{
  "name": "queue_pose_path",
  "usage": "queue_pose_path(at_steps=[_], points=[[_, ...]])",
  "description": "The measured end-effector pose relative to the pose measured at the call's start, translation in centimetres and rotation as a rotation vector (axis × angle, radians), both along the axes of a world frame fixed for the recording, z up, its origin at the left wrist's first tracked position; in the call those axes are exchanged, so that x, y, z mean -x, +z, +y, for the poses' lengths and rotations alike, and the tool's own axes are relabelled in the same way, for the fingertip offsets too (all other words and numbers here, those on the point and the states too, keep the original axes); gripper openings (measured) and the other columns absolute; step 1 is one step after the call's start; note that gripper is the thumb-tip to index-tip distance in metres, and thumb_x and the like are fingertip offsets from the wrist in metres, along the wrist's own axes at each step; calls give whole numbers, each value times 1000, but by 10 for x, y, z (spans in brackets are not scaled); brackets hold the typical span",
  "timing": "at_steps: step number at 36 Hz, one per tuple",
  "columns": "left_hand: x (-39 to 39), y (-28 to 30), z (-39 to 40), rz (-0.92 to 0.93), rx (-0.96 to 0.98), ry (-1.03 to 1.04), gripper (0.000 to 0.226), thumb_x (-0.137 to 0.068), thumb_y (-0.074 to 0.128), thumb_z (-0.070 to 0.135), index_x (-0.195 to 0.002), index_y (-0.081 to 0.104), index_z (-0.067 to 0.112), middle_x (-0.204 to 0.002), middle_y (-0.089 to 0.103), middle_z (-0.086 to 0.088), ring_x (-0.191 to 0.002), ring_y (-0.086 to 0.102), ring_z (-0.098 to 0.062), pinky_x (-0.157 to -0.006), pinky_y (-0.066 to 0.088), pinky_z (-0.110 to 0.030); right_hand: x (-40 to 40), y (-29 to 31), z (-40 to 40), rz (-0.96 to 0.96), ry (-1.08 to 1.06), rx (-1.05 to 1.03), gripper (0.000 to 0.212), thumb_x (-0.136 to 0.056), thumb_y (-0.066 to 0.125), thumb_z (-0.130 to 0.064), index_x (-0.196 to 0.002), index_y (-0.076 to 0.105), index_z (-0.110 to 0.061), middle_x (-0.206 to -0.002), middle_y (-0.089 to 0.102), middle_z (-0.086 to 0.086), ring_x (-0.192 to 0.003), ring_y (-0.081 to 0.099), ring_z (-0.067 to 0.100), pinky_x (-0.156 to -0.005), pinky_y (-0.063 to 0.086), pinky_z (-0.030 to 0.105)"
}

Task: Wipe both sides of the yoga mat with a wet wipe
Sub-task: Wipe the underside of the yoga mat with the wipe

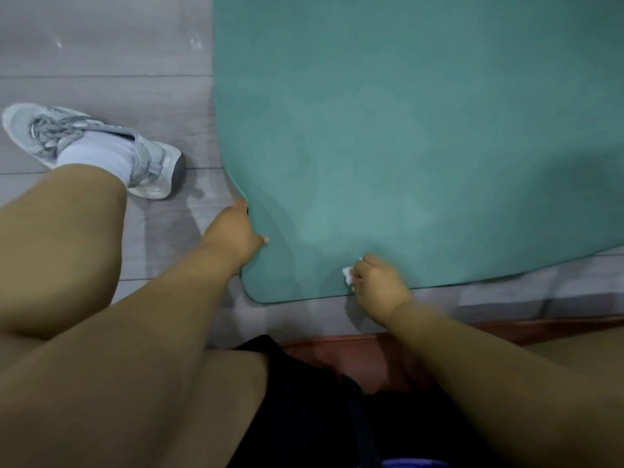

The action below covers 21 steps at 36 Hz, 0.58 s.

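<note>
A teal yoga mat lies spread on the grey floor and fills the upper right of the view. Its near left corner is lifted a little. My left hand grips that corner at the mat's left edge, thumb on top and fingers under it. My right hand is curled round a crumpled white wet wipe and presses it on the mat just inside the near edge. Only a small bit of the wipe shows past the fingers.
My left leg runs across the left side, ending in a grey sneaker on the grey plank floor beside the mat. A reddish wooden edge lies below the mat's near edge, with my black shorts in front.
</note>
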<state>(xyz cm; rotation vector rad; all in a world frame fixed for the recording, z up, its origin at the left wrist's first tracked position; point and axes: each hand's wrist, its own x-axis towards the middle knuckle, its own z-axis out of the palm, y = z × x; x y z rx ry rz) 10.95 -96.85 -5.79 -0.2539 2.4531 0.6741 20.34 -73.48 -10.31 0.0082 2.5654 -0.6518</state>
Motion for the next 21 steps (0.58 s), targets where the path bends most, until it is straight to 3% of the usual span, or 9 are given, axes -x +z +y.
queue_pose_path(at_steps=[2, 5, 12, 15, 17, 21], points=[[-2, 3, 2, -15, -9, -15, 59, -81, 72, 18, -131, 41, 11, -126, 55, -14, -113, 53, -33, -88, 42, -33, -4, 5, -9, -63, 188, 15, 22, -89, 48, -19, -91, 64, -4, -107, 54, 15, -97, 58, 34, -79, 42, 35], [-6, 9, 2, -38, 17, -51, 61, -82, 70, 17, -134, 37, 12, -128, 55, -15, -115, 52, -33, -89, 41, -33, -2, 12, -5, -60, 295, -69, 18, -91, 48, -13, -104, 60, -7, -117, 49, 13, -103, 55, 33, -82, 41, 37], [-12, 25, 6, 13, 34, -55, 48, -89, 50, 5, -135, 35, 11, -129, 53, -21, -116, 51, -35, -92, 39, -33, 12, 16, 38, -53, -32, -297, 22, -92, 46, -8, -114, 43, -5, -123, 37, 17, -99, 54, 36, -82, 42, 41], [-14, 33, 8, 82, 10, -38, 50, -88, 49, 0, -134, 39, 13, -125, 56, -20, -113, 53, -34, -91, 39, -32, 9, 16, 51, -106, 5, -261, 53, -82, 51, -5, -132, 33, -9, -127, 31, 17, -107, 48, 37, -93, 41, 40], [-13, 39, 8, 135, -5, -40, 51, -87, 50, -1, -135, 41, 13, -123, 57, -19, -112, 54, -34, -90, 39, -31, 5, 17, 53, -163, 105, -266, 80, -77, 57, -13, -146, 17, -22, -133, 21, 17, -118, 37, 36, -104, 36, 37], [-9, 53, 11, 244, -32, -30, 50, -88, 49, -1, -135, 45, 16, -122, 60, -17, -111, 56, -34, -90, 41, -30, 1, 19, 51, -149, 222, -376, 92, -78, 62, -27, -148, 3, -34, -141, 10, 18, -124, 27, 35, -108, 32, 37]])
